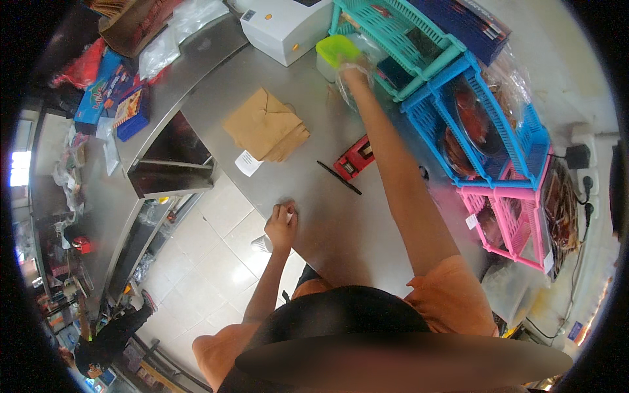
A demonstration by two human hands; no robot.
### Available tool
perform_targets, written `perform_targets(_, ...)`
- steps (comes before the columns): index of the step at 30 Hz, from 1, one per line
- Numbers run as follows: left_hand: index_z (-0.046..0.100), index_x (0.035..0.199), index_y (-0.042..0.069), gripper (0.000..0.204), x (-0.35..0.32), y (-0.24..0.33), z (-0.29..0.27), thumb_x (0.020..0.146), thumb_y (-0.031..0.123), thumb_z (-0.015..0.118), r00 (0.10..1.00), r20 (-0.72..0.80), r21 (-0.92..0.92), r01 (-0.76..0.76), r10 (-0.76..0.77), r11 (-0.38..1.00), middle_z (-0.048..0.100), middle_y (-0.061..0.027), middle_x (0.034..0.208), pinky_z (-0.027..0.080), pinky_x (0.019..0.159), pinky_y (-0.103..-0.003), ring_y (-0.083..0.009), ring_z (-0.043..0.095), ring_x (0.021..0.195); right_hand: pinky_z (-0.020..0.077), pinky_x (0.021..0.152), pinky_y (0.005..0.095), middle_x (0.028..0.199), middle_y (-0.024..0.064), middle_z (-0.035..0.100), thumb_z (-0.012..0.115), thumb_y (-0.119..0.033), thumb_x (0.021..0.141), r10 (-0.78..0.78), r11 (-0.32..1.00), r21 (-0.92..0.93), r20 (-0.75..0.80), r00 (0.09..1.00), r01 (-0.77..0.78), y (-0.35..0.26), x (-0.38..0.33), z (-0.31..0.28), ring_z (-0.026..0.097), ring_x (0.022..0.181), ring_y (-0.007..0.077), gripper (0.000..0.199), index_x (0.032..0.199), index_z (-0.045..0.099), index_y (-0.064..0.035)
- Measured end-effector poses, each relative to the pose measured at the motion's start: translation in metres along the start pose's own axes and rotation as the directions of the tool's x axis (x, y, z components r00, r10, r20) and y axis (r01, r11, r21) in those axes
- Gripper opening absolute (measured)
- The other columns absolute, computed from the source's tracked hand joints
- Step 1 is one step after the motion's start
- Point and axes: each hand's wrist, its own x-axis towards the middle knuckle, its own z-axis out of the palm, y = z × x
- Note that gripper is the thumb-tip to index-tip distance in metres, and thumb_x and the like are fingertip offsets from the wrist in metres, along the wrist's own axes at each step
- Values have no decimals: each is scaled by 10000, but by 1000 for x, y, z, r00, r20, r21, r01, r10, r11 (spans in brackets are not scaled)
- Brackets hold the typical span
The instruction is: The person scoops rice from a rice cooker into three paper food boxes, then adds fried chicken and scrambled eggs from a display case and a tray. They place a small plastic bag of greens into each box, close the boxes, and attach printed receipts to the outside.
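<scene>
My right hand [354, 73] reaches to the back of the metal table [314, 118], beside a tub with a bright green rim or lid [337, 50]. Clear plastic surrounds this hand, and its fingertips are hidden. Near the table's front left edge, my left hand [282, 224] is closed, fingers curled round a small whitish bit that I cannot make out. Between the hands lie a black pen [339, 177] and a red tool or dispenser [354, 158]. A stack of brown paper bags [265, 124] rests farther back, a white label [247, 164] by its corner.
Turquoise [400, 39], blue [475, 124] and pink baskets [508, 226] line the right side, several packets inside. A white printer-like box [285, 29] stands at the back. Another metal counter [108, 196] runs along the left. Another person [108, 340] is at lower left.
</scene>
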Motion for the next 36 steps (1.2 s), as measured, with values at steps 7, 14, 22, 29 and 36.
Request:
perform_targets(7,612,971,156,286,0,-3,2,708,94,706,998,-50,10,-39,40,999,610,-27,913,510,594,-363,-254,639,716,428,945,447,1209,199,589,501,-525,879,59,996,-71,77,995,-53,-7,48,20,560,1107,366,586,1229,576,-61)
perform_targets(14,605,1042,159,301,5,23,8,763,175,717,974,-67,11,-215,215,977,623,-44,937,511,600,-378,-263,644,726,500,683,269,960,52,642,565,-160,928,174,818,576,-262,949,9,33,-150,-118,604,787,126,210,1082,611,-26)
perform_targets(22,540,1283,164,532,59,107,72,791,261,716,988,156,-169,10,17,986,658,-185,843,499,656,-453,-378,641,765,500,883,342,1303,99,486,673,-22,807,201,775,571,186,962,-272,51,-269,-97,536,1082,215,806,1469,240,-177)
perform_targets(29,573,1202,93,409,141,132,105,834,248,663,995,-62,-128,64,-73,990,650,-218,814,483,629,-472,-398,638,733,502,911,356,1345,98,432,649,76,783,56,628,731,300,952,-267,59,-168,-47,509,1128,220,1010,1501,41,-288)
perform_targets(36,574,1138,64,335,235,143,138,849,224,633,949,-292,-19,116,-117,993,652,-219,787,481,639,-488,-410,635,733,484,921,340,1450,100,343,697,62,738,-141,644,760,236,961,-92,77,-67,28,515,1153,232,1034,1495,83,-283)
